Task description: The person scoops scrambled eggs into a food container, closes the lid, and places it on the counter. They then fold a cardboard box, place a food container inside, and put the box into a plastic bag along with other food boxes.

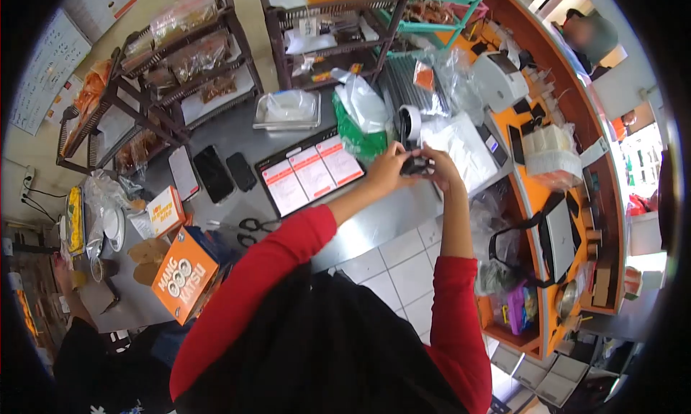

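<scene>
My left hand (387, 171) and my right hand (442, 169) meet over the steel counter's front edge, fingers bent around a small black object (413, 165). Its kind is hard to make out, as the fingers cover part of it. Just beyond it stands a white roll (410, 122) with a dark part beside it. Left of my hands lies a tablet (314, 172) showing three red-and-white panels. Behind the tablet are a green plastic bag (366, 142) and a whitish plastic bag (364, 101). White plastic sheets (455, 145) lie right of the roll.
Black-handled scissors (252, 231), phones (214, 174) and an orange box (185, 273) occupy the counter's left side. A metal tray (286, 123) sits at the back, before stacked racks (324, 48). Another person's arm (70, 288) reaches in at far left. An orange shelf (545, 266) stands right.
</scene>
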`<control>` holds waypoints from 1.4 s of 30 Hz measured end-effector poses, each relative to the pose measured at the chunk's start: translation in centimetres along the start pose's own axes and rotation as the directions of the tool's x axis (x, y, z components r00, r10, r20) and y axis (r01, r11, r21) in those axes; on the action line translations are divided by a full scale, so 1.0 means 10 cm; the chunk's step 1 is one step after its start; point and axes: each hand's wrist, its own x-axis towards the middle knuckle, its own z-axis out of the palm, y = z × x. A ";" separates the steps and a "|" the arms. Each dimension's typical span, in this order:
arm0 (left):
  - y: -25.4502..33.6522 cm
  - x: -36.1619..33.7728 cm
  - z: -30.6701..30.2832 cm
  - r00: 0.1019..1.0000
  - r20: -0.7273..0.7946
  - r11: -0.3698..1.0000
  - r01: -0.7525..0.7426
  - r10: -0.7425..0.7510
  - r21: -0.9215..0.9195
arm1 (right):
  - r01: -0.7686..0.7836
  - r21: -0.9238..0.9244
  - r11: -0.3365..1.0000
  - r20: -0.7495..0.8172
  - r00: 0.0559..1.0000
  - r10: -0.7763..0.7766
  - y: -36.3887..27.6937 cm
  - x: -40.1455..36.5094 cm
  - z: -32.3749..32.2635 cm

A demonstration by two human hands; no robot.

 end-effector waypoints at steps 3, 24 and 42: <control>-0.03 0.16 0.14 0.999 -0.027 0.996 -0.022 0.024 0.090 | 0.159 0.102 0.982 -0.073 0.986 -0.152 0.02 -0.15 0.03; 0.98 -3.36 -2.68 0.822 -0.549 0.820 0.415 -0.151 0.394 | 0.385 0.108 0.917 0.475 0.790 -0.388 0.40 -1.79 2.64; 0.64 -4.06 -2.64 0.695 -0.662 0.543 0.684 -0.283 0.486 | 0.740 -0.358 -0.569 0.924 0.192 -0.331 0.17 -2.10 3.90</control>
